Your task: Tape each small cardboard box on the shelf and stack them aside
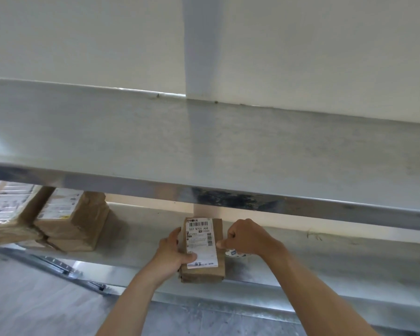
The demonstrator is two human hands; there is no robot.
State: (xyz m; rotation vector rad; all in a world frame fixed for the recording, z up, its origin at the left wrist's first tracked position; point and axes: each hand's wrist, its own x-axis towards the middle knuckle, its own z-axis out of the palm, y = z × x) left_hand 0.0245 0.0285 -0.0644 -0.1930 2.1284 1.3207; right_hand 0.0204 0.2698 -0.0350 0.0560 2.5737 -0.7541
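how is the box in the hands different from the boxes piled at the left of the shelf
The held box lies alone on the lower shelf, gripped by the left hand, with the right hand at its right edge; the piled boxes are stacked together, untouched. The held box points lengthwise away from the camera; the piled boxes sit skewed. All are brown cardboard with white labels on top.

Left hand [174,253] fingers grip; right hand [246,237] curled, both arms extended forward.

"507 N705 A68" on the cardboard box's [204,248] white label [201,241]
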